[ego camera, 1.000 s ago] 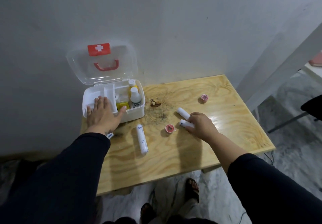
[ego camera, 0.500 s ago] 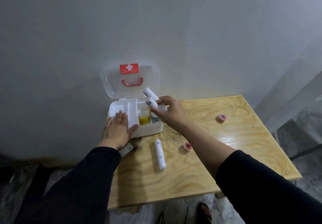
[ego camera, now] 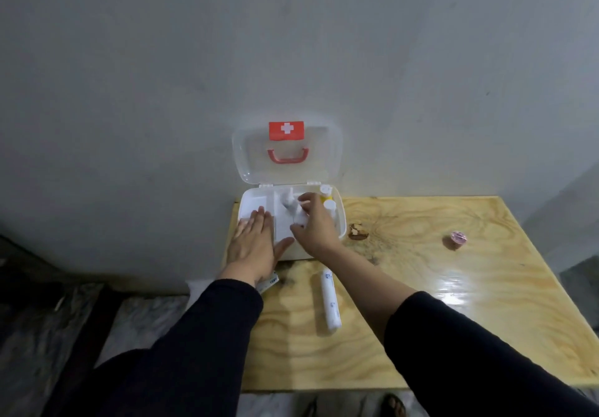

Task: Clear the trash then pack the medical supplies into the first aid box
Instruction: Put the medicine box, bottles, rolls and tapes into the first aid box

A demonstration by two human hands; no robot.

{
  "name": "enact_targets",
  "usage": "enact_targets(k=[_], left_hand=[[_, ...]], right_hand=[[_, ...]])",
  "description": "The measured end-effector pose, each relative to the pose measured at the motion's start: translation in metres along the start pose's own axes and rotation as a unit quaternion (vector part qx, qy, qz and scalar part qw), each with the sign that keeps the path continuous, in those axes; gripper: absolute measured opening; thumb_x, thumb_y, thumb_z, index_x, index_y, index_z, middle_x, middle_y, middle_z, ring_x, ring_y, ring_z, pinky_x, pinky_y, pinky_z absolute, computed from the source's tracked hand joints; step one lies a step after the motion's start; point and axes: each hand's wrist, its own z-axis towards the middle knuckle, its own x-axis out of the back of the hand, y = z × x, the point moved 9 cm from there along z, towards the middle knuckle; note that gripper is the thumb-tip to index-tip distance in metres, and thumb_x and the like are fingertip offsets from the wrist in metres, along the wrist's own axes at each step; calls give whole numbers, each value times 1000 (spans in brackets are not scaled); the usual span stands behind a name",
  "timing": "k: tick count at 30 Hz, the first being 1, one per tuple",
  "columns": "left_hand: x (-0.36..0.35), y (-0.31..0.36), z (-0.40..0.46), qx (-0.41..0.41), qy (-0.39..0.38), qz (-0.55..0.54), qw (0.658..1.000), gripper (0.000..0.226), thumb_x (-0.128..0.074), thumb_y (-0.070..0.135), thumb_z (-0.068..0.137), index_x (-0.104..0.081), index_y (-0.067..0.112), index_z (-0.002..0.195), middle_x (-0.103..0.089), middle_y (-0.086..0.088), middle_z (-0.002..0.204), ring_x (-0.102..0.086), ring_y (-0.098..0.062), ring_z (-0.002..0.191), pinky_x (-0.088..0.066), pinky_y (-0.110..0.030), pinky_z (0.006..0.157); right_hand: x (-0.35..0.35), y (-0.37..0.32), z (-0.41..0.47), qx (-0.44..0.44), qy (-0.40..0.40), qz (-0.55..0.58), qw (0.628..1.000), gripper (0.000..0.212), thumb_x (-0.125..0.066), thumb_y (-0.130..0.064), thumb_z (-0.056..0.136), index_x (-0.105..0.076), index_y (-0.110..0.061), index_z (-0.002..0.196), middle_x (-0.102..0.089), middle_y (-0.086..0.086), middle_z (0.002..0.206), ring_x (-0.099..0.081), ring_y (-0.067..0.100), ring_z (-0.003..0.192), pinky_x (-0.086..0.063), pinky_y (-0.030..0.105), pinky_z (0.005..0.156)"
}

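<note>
The white first aid box [ego camera: 256, 201] stands open at the table's far left, its clear lid [ego camera: 327, 157] upright against the wall. My left hand [ego camera: 254, 245] lies flat on the box's front left rim, fingers spread. My right hand [ego camera: 316, 227] is inside the box's middle compartment, closed on two white gauze rolls [ego camera: 291, 211]. Two small bottles [ego camera: 327, 199] stand in the right compartment. One more white gauze roll [ego camera: 330, 298] lies on the table in front of the box. A small packet [ego camera: 270, 282] pokes out from under my left wrist.
A pink tape roll [ego camera: 457, 238] sits on the wooden table [ego camera: 453, 303] toward the right. A brown scrap [ego camera: 358, 231] lies just right of the box. The wall runs directly behind the box. Feet in sandals show below the table's near edge.
My right hand picked two gauze rolls off the table, carried them left, and has lowered them into the box. The left hand has stayed on the box rim. The camera view shifted.
</note>
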Motion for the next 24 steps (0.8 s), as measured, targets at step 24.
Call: enact_targets(k=[24], left_hand=[[18, -9, -9, 24, 16, -65, 997, 78, -25, 57, 97, -3, 9, 155, 2, -5, 164, -1, -18, 152, -3, -36, 123]], right_hand=[[-15, 88, -75, -59, -108, -242, 962, 49, -62, -26, 84, -43, -18, 128, -51, 15, 123, -53, 36, 111, -48, 42, 92]])
